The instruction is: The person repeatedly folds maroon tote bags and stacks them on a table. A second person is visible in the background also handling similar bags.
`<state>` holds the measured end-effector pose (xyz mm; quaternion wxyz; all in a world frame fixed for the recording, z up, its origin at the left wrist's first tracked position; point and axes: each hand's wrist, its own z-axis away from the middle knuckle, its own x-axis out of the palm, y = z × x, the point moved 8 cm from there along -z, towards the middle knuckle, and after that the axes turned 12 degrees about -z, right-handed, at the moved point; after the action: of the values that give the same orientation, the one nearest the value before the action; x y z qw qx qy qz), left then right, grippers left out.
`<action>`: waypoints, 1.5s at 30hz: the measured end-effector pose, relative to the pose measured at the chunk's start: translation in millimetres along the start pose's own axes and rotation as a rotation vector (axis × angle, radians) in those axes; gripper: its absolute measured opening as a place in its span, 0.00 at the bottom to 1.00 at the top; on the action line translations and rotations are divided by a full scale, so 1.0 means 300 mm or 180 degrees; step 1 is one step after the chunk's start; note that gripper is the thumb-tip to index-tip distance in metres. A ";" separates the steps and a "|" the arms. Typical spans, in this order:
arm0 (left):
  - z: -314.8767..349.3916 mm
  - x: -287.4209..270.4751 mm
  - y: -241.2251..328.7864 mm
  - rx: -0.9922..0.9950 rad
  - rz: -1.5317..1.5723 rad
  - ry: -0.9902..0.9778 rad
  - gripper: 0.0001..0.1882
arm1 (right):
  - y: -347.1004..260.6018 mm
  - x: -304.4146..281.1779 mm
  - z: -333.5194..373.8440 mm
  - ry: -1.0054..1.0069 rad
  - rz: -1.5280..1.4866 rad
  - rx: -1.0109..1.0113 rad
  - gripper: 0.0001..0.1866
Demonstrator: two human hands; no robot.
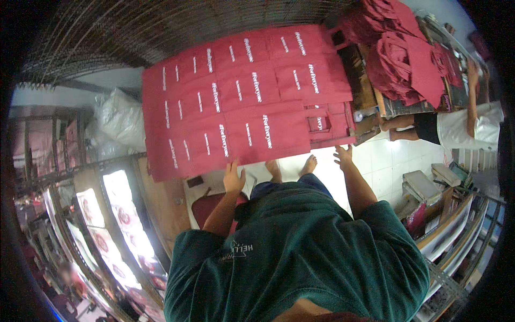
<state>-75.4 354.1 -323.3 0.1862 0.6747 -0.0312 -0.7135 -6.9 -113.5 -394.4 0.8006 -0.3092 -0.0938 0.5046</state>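
Dark red fabric pieces (236,107) with white printed lettering lie flat in rows in front of me, covering a table. At the right end of the near row, a red piece with a cut-out opening (320,124) shows. My left hand (234,176) is at the near edge of the fabric, fingers stretched out and meeting the edge; whether it pinches any cloth is not visible, but it looks open. Farther right, my right hand (344,155) is open with fingers spread, just below the near right corner of the table. Nothing shows in it.
Heaped red fabric (402,67) covers another table at the right, where a person in a white shirt (466,126) stands. A wire rack (139,27) spans the far side. Clear plastic bags (119,121) sit left. A red chair (206,208) stands below the table's near edge.
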 end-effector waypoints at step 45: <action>-0.013 -0.077 0.929 -0.0810 0.3252 -0.1072 0.31 | -1.828 -0.562 0.914 -0.2855 -0.1106 -0.5409 0.15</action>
<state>-8.8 103.1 -219.1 0.5813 0.4225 -0.2974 -0.6286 197.7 -314.0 173.2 0.2642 -0.5445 -0.7666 0.2146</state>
